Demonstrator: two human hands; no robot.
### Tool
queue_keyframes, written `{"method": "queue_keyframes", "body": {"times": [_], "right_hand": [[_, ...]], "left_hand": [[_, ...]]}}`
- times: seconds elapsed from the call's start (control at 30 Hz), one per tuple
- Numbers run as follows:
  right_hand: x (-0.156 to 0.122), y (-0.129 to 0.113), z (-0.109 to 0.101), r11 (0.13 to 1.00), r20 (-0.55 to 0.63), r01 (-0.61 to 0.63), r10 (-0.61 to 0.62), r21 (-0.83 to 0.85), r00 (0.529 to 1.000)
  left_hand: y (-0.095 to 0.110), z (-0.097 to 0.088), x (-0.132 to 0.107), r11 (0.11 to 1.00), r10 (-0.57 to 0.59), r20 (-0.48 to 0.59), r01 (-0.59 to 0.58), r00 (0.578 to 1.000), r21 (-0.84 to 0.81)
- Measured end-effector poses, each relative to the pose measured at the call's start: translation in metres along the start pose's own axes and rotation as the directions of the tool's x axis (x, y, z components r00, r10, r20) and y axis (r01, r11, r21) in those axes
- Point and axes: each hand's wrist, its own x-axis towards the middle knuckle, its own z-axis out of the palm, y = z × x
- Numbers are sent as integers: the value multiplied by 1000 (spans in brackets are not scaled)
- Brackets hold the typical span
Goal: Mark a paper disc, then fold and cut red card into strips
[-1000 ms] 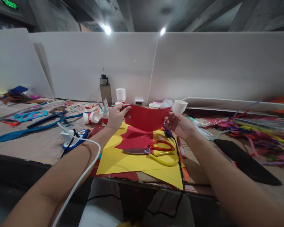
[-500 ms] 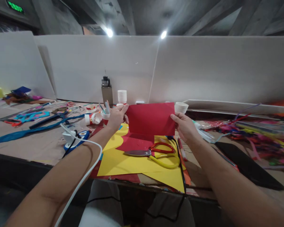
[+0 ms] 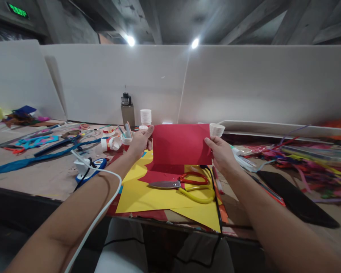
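Observation:
A red sheet of paper stands upright above the table, held at its two upper corners. My left hand pinches its left edge and my right hand pinches its right edge. Below it lie yellow sheets with a red cut piece on top. A pair of scissors with red and yellow handles rests on the yellow paper, blades pointing left.
A white cable crosses my left forearm from a blue and white device. A grey bottle, stacked white cups and a red cup with pens stand behind. Coloured strips and a black flat object lie right.
The red sheet was bent and low a second ago. Both hands have lifted it and straightened it into a flat upright rectangle.

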Motion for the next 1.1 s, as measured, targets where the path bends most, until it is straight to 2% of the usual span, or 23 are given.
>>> {"method": "queue_keyframes", "body": {"times": [0.17,0.63,0.8,0.97,1.1], "right_hand": [[1,1,-1,1000,-14,1,-1,-2,1000],[3,2,-4,1000,-11,12,-13,-12,1000],[3,2,-3,1000,44,20,-20,-3,999],[-4,-1,0,1000,206,-28,25,7,978],[-5,-1,1,993,175,-103,91,64,980]], "left_hand": [[-4,-2,-1,995,20,63,-27,998,98],[-10,-3,2,994,23,25,-26,999,105],[-11,-5,3,996,6,-16,-5,1000,88],[-9,-6,4,999,-6,-48,8,999,50],[-8,-6,4,1000,-13,-46,13,999,-7]]}}
